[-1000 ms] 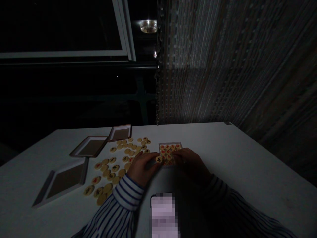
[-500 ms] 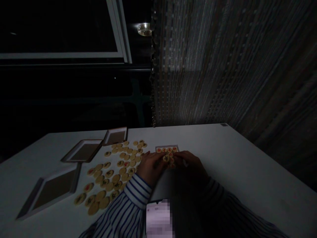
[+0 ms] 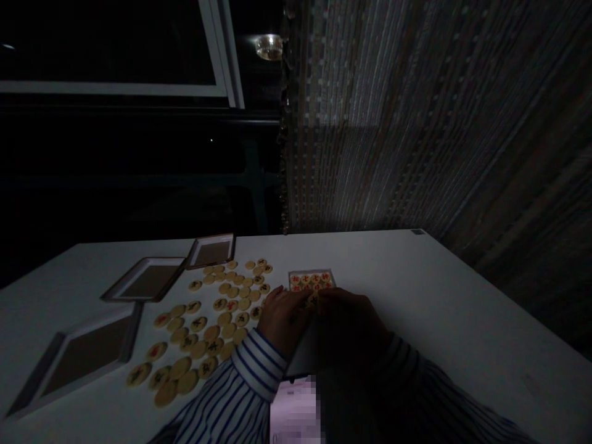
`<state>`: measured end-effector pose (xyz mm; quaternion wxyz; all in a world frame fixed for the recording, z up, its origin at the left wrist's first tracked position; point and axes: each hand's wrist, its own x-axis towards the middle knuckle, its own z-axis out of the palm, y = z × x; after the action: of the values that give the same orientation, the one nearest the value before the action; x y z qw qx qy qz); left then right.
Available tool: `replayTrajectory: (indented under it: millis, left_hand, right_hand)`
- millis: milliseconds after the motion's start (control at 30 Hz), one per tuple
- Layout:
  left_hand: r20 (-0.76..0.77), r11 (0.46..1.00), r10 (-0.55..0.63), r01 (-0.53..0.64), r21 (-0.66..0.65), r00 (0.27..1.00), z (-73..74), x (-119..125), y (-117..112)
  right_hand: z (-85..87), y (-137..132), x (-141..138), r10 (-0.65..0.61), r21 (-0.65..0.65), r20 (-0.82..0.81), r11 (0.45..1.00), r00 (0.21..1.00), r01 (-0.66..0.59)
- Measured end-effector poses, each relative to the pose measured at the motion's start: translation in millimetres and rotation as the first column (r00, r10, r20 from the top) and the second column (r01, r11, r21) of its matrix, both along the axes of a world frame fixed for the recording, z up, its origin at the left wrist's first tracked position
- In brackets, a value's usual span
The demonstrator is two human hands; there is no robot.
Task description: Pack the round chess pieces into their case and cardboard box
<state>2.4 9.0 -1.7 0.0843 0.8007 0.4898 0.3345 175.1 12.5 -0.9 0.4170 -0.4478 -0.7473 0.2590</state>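
Observation:
Both my hands meet over a small tray (image 3: pixel 311 273) packed with round yellow game discs marked in red. My left hand (image 3: pixel 283 317), in a blue-striped sleeve, has its fingers curled at the tray's near left edge, on a disc I can barely make out. In deep shadow, my right hand (image 3: pixel 354 314) covers the tray's near right part; its fingers are too dark to read. Several loose discs (image 3: pixel 210 320) with red or black marks lie scattered left of my left hand.
Three empty shallow trays sit on the white table (image 3: pixel 439 290): a small one (image 3: pixel 211 251) at the back, a middle one (image 3: pixel 143 279), a large one (image 3: pixel 78 354) near the left edge. A beaded curtain (image 3: pixel 416 117) hangs behind; a dark window is at left.
My left hand carried a disc from the tray's left side to its near edge, and both hands now close in over the tray. The view shifted slightly right.

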Motion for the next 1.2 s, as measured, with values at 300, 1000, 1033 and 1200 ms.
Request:
replayTrajectory:
  millis: [300,1000,1033,1200]
  left_hand:
    - [0.053,0.999,-0.019,0.020,-0.025,0.998,0.7,1.4,-3.1]
    - [0.435,0.937,0.113,0.051,-0.347,0.893,2.5,3.4,-6.3]
    - [0.428,0.933,0.117,0.048,-0.356,0.896,2.4,3.4,-6.2]
    - [0.430,0.935,0.114,0.051,-0.352,0.896,2.5,3.6,-5.9]
  right_hand:
    - [6.1,-2.5,-3.0,0.024,-0.121,-0.145,0.992,0.989,-0.042]
    - [-0.7,2.7,2.8,0.181,0.044,-0.095,0.983,0.979,-0.177]
    - [-0.4,2.7,2.8,0.189,0.050,-0.101,0.981,0.977,-0.185]
    - [-0.7,2.3,1.5,0.160,0.027,-0.103,0.987,0.982,-0.158]
